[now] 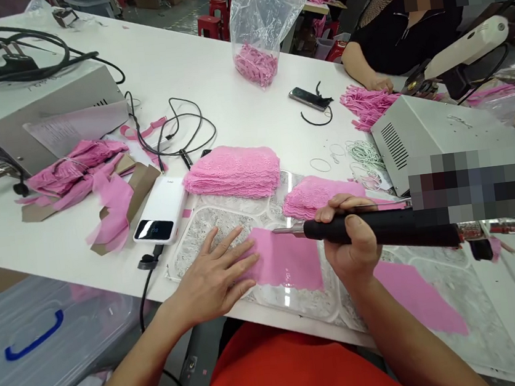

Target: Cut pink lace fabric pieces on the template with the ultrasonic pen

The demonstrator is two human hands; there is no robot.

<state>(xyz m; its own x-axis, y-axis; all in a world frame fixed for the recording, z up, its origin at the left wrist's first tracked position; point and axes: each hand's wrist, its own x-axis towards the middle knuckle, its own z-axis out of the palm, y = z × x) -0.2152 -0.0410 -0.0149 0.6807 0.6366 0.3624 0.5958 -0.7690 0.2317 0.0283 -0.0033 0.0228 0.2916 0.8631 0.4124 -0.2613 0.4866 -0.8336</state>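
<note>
Pink fabric piece point(291, 262): flat on clear patterned mat point(305, 306). Left hand point(222, 272) — fingers spread, tips resting on fabric piece's left part. Right hand point(355, 247), right of fabric piece — fingers closed around black-handled tool point(396, 228), metal tip at fabric piece's far edge, contact unclear. Beyond fabric piece: pink lace stack point(232, 174). Left of fabric piece: white power bank point(161, 207). Right of fabric piece: second pink piece point(421, 298).
</note>
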